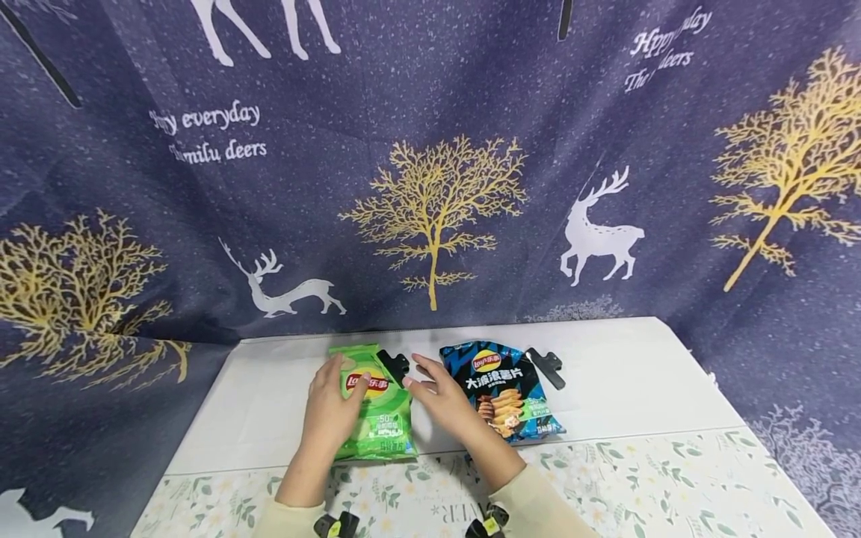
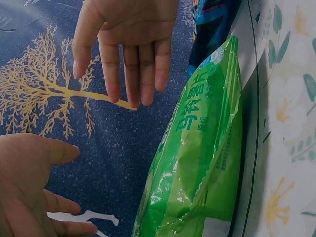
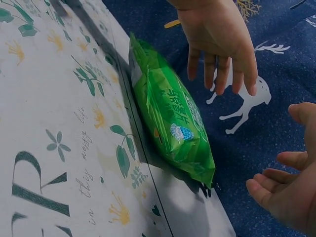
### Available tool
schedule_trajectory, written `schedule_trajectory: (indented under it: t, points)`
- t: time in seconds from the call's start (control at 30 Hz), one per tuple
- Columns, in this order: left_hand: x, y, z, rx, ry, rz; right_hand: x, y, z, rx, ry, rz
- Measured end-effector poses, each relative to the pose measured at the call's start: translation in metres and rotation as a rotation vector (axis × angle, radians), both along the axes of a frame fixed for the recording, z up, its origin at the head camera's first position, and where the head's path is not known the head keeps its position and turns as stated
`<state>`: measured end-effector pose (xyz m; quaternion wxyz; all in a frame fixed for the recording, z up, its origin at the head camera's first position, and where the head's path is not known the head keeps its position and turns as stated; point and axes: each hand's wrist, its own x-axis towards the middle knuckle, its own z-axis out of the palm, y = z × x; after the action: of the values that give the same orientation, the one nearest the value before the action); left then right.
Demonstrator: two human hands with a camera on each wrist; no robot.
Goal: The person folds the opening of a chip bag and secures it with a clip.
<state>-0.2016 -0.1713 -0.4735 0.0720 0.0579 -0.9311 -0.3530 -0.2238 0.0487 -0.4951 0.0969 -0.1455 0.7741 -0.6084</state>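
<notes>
A green bag of potato chips (image 1: pixel 380 422) lies on the white board in the head view. My left hand (image 1: pixel 329 407) is over its left side with fingers spread and relaxed. On the right my right hand (image 1: pixel 445 400) has its thumb and fingers apart, the thumb tip close by a black bag clip (image 1: pixel 394 366) at the green bag's upper right corner. Both wrist views show the left hand (image 3: pixel 222 34) and right hand (image 2: pixel 138 29) with fingers extended and nothing between them. The green bag's lower edge faces the wrist cameras.
To the right lies a black and blue bag of chips (image 1: pixel 498 396), with a second black clip (image 1: pixel 548 367) beside its upper right side. A floral-patterned surface (image 1: pixel 625 486) spans the near side. Behind the table hangs a dark blue cloth (image 1: pixel 471 97) printed with deer and trees.
</notes>
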Motion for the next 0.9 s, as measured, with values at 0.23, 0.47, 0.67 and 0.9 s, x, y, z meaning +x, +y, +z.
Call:
schedule_trajectory:
  t: [0.23, 0.47, 0.67, 0.9]
  points:
    - [0.003, 0.006, 0.000, 0.014, 0.012, -0.009, 0.002, -0.001, 0.000, -0.012, 0.005, -0.009]
    - [0.005, 0.011, -0.002, 0.012, 0.048, -0.012, 0.001, 0.000, 0.004, -0.014, 0.000, -0.030]
    - [0.004, 0.015, 0.001, 0.021, 0.070, -0.021, 0.002, 0.004, 0.009, -0.027, 0.001, -0.036]
    - [0.004, 0.019, 0.008, 0.032, 0.073, -0.030, 0.002, 0.010, 0.013, -0.034, 0.005, -0.013]
